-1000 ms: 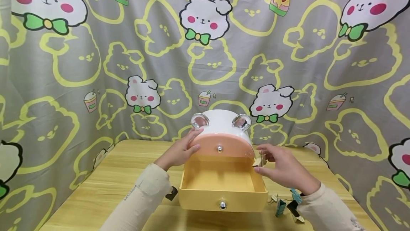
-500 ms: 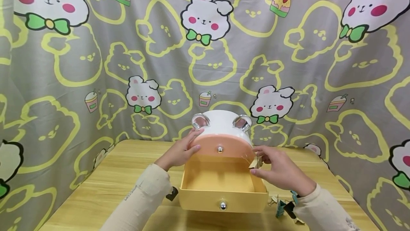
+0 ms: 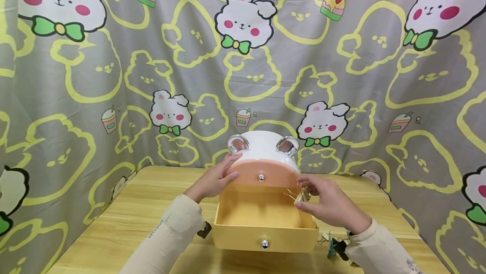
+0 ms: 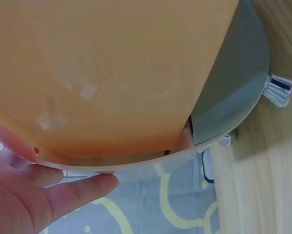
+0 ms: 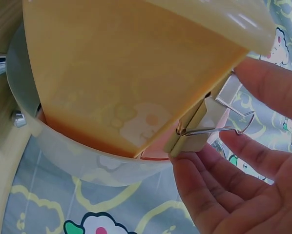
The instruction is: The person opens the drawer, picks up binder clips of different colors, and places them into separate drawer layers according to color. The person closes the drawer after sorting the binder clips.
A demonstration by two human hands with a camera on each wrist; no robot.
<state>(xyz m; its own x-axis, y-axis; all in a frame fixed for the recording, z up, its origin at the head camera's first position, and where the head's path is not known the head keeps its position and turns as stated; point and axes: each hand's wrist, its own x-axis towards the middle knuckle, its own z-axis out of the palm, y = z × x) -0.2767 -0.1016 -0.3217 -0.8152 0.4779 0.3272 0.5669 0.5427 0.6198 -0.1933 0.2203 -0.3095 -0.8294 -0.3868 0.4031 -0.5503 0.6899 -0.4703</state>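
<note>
A small storage box (image 3: 262, 144) with a white top and two silvery ears stands on the table. Its pink upper drawer (image 3: 243, 173) is closed, while the yellow lower drawer (image 3: 239, 238) is pulled out. Against the box's left side rests my left hand (image 3: 212, 178), fingers fairly straight and thumb by the pink front. My right hand (image 3: 336, 202) pinches a pale yellow binder clip (image 3: 303, 196) between thumb and fingers, over the drawer's right edge. In the right wrist view, the same binder clip (image 5: 197, 127) shows its wire handles spread, close beside the drawer wall.
Several binder clips (image 3: 333, 246), dark, teal and pale, lie on the table right of the drawer, partly behind the right sleeve. A black binder clip (image 3: 204, 229) lies left of it. A patterned curtain (image 3: 190, 54) hangs behind the wooden table (image 3: 125, 206).
My right hand has moved slightly left with the binder clip, bringing it over the drawer's right side, and the clip has turned. My left hand has stayed on the box.
</note>
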